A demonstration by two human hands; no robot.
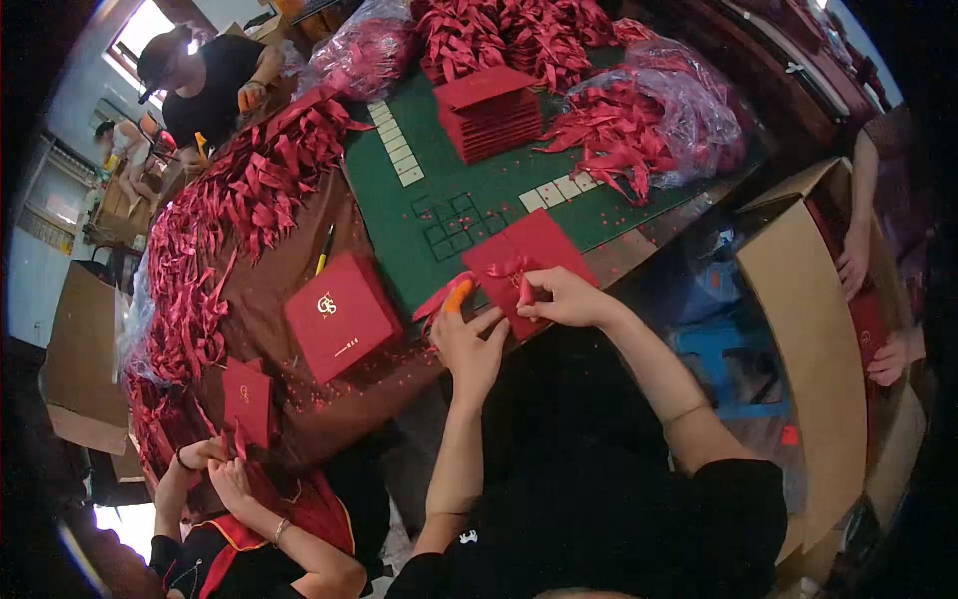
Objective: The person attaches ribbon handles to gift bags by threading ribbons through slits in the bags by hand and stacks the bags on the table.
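A red folder-like card or flat box point(529, 248) lies at the green mat's near edge, with a ribbon bow point(507, 268) on its front. My right hand point(567, 298) is closed in a pinch on a ribbon end over the card. At the card's left edge, my left hand point(469, 349) has bent fingers against the ribbon's other tail point(436, 302). Something orange point(459, 295) covers or lies along one left finger; its kind is unclear. Left of my hands sits a larger red box point(341, 317) with a gold logo.
Red cards point(489, 120) stand stacked on the green mat point(399, 240). Ribbon heaps point(249, 200) and plastic-wrapped ribbons point(689, 120) surround it. A yellow-black pen point(324, 250) lies left. Co-workers' hands point(225, 469) work at lower left. A cardboard box point(808, 369) stands right, near another person's hands point(888, 359).
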